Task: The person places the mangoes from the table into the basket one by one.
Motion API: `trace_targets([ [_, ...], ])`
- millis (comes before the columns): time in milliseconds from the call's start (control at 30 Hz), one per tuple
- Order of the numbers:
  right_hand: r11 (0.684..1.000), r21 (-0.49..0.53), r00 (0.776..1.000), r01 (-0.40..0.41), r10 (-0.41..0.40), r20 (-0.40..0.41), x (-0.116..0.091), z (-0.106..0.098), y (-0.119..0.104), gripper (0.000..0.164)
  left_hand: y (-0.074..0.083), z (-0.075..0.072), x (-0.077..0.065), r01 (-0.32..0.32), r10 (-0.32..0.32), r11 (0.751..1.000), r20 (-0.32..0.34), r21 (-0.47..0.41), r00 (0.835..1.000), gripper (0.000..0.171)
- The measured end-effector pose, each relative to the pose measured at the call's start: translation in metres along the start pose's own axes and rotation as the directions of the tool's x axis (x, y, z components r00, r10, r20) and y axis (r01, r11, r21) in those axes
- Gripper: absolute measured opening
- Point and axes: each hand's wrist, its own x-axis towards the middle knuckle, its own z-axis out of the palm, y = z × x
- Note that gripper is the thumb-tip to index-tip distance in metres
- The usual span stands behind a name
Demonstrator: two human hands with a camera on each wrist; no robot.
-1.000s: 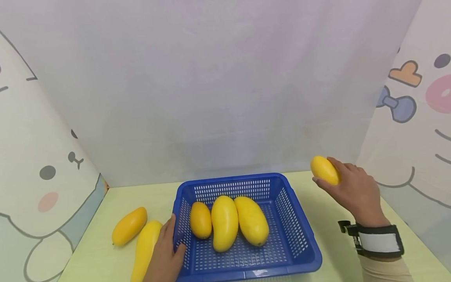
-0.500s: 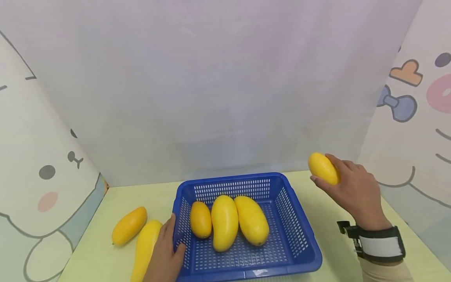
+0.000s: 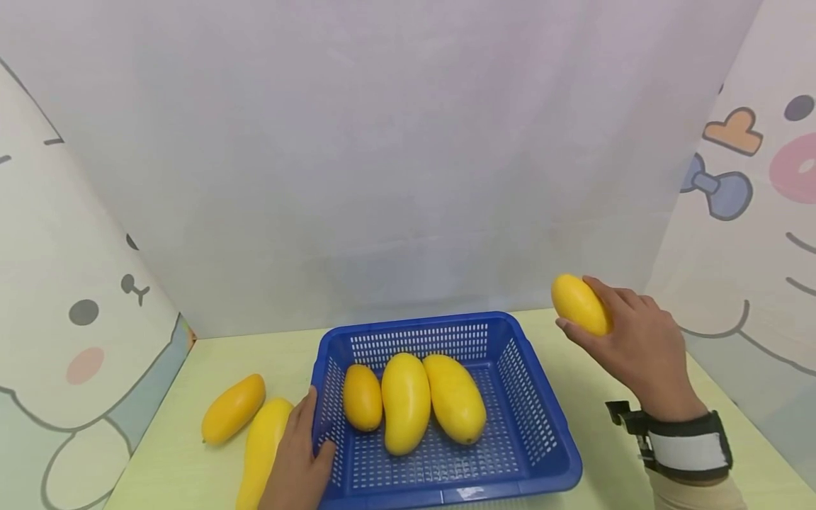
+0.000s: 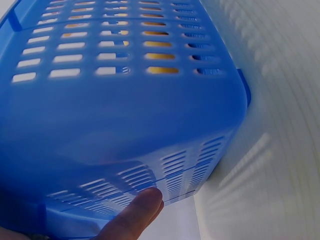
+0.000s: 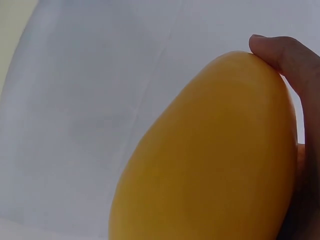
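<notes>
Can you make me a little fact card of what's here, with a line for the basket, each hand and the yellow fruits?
Basket: blue basket with slots in its sides, on a pale table
In basket: three fruits, the leftmost one more orange
Right hand: holds a yellow fruit up, apart from the basket
Left hand: touches the basket's left side
On table: two fruits left of the basket, one partly hidden by the left hand
Right wrist: black band with a white panel
</notes>
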Motion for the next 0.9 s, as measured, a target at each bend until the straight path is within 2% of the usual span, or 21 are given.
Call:
trace_targets([
  [533,0.998,0.010,0.997,0.058,-0.058,-0.045,-0.002,-0.002,-0.016,0.075,0.000,0.000,0.000,0.000,0.000,1.000,-0.010,0.015,1.000,0.078],
  [733,0.997,0.029,0.997,0.076,-0.075,-0.026,-0.003,-0.001,-0.025,0.075,-0.002,0.000,0.000,-0.024,0.024,1.000,-0.016,0.004,1.000,0.078],
  [900,0.996,0.026,0.996,0.088,-0.087,-0.019,-0.004,0.000,-0.030,0.076,-0.002,0.000,0.001,-0.012,0.011,1.000,-0.009,-0.004,1.000,0.078],
])
